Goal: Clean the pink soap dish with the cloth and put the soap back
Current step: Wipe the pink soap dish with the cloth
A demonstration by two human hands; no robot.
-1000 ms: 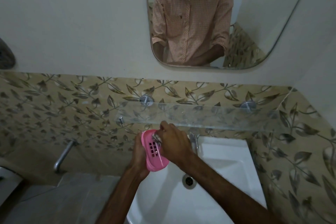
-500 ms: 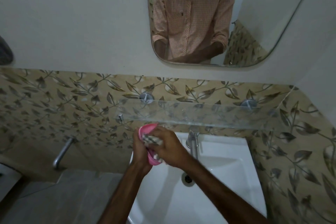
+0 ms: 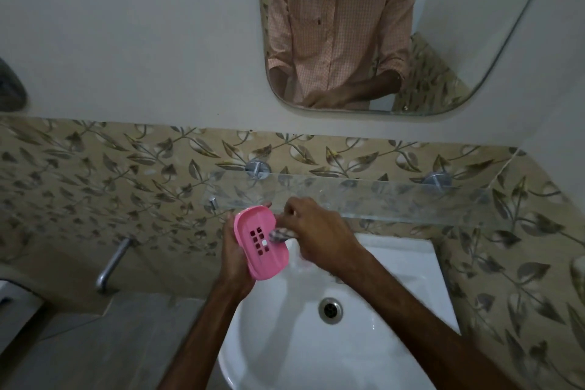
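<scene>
Over the white sink (image 3: 380,342), the left hand (image 3: 232,258) is wrapped around the pink soap dish (image 3: 260,241), tipped up on its side. The right hand (image 3: 319,231) is closed on a small cloth (image 3: 280,235), pressing it on the dish. I think the wiping is partly done. No soap can be seen, so putting it back is left.

Bare forearms; peach checked shirt (image 3: 338,25), sleeves rolled, in mirror (image 3: 474,41).
</scene>
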